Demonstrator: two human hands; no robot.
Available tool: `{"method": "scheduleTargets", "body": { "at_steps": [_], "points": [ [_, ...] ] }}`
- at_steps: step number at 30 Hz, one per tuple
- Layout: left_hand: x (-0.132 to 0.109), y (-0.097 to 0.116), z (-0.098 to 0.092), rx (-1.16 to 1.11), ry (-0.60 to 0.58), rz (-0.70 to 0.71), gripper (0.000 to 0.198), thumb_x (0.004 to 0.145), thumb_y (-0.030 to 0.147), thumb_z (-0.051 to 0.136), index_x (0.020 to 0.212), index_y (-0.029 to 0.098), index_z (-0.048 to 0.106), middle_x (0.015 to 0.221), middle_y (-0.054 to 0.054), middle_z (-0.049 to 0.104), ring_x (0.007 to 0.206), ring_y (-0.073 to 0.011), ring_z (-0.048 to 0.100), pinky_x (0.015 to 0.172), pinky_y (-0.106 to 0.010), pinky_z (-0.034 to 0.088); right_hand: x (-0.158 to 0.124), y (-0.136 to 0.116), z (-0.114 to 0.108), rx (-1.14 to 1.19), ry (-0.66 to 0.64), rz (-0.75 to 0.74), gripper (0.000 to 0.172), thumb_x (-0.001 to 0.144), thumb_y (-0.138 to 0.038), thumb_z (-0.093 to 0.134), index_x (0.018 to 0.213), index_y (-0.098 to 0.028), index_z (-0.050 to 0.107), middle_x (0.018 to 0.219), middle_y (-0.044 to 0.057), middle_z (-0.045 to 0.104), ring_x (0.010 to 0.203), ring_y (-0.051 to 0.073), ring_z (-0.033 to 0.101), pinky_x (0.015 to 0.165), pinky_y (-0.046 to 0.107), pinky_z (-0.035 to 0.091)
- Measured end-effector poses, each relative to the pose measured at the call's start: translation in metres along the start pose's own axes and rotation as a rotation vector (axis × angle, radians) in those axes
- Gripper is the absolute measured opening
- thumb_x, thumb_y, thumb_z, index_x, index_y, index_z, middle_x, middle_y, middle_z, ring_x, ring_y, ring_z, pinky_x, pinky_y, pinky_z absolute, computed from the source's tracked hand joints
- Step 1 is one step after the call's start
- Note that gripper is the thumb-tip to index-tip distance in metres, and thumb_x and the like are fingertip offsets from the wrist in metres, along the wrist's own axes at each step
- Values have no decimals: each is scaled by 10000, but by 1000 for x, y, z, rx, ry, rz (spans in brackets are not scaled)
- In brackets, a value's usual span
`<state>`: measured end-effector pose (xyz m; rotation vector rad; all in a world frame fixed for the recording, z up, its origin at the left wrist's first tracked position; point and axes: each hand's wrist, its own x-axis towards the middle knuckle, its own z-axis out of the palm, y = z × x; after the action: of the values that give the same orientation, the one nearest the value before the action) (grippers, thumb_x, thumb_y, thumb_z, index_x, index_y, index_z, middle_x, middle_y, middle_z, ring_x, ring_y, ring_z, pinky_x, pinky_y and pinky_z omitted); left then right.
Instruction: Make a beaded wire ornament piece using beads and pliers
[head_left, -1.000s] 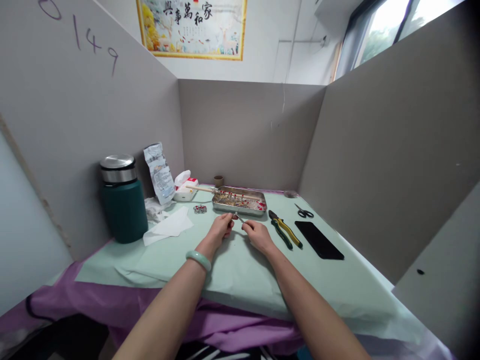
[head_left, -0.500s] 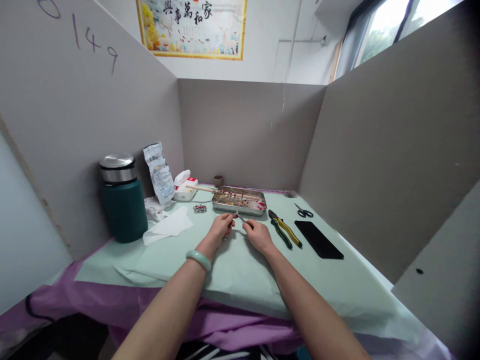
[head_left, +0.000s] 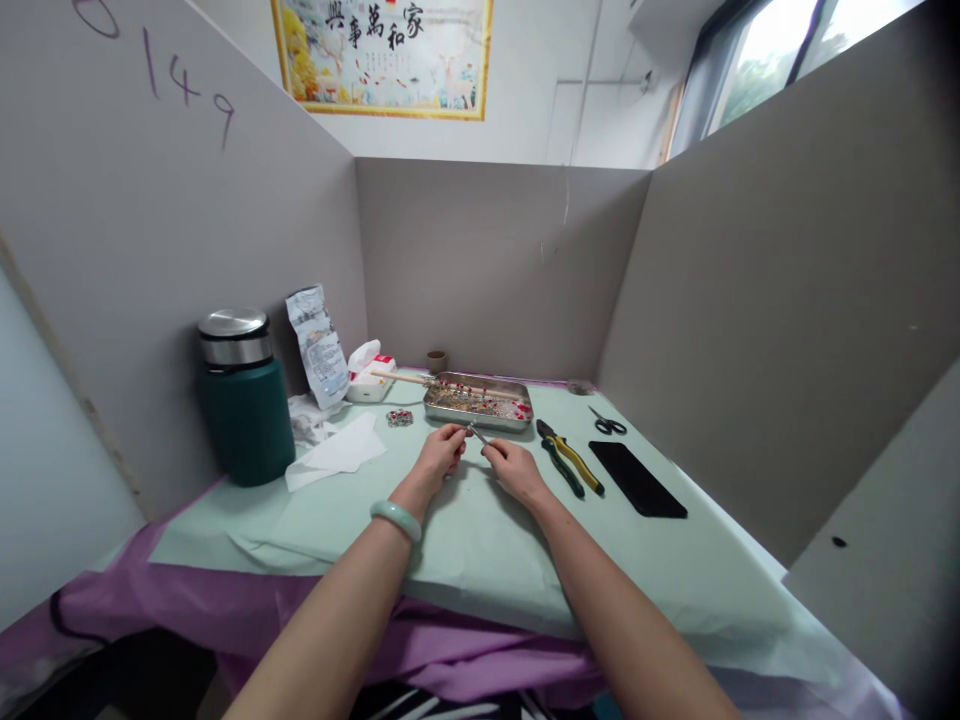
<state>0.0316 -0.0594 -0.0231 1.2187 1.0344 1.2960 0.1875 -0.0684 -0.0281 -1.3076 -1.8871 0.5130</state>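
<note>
My left hand (head_left: 444, 452), below a pale green bangle-wearing wrist's reach, is closed in a pinch on something too small to make out. My right hand (head_left: 513, 468) is closed around a slim metal tool (head_left: 478, 434), whose tip meets the left fingertips. Just beyond both hands lies a metal tray (head_left: 480, 422) of small red, gold and silver pieces, with a wooden stick across it. Left of the tray is a small pile of red and silver beads (head_left: 400, 418).
Pliers (head_left: 574, 462), scissors (head_left: 609, 426) and a black phone-like slab (head_left: 637, 480) lie at the right. At the left stand a green flask (head_left: 247, 420), a foil pouch (head_left: 319, 345), white paper (head_left: 337, 452) and a tissue pack (head_left: 371, 382). Grey partitions enclose the table.
My right hand and the metal tool have shifted slightly to the left. My left hand has barely moved and stays pinched.
</note>
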Motion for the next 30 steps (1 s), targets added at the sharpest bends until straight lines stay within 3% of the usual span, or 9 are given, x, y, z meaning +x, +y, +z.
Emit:
{"method": "scheduleTargets", "body": {
  "at_steps": [13,18,23,30],
  "points": [
    [-2,1,1,62,5,-1,169,771,330,577,734,165,567,499,74,380,363,-47,243,376,-212,148,-1,-1,-1,-38,3,-14,298,835,-314,426,696,-194,661,661,11,637,669,162,548,600,233,322],
    [2,-2,0,230,120,63,124,749,244,553,666,166,601,452,67,374,391,-72,280,421,-224,191,-3,-2,3,-141,21,-9,292,852,-307,441,733,-202,687,693,22,670,662,157,551,587,236,301],
    [8,-4,-2,434,217,145,119,707,174,575,610,165,644,488,25,481,498,-110,409,484,-221,265,-3,-1,8,-206,45,4,282,848,-312,458,743,-206,698,715,38,685,681,163,557,585,245,283],
    [0,0,3,120,77,-24,158,793,278,526,762,148,611,492,68,401,353,-58,264,380,-218,194,0,-1,3,-52,12,56,300,828,-317,442,677,-192,670,639,7,632,652,154,541,576,232,297]
  ]
}}
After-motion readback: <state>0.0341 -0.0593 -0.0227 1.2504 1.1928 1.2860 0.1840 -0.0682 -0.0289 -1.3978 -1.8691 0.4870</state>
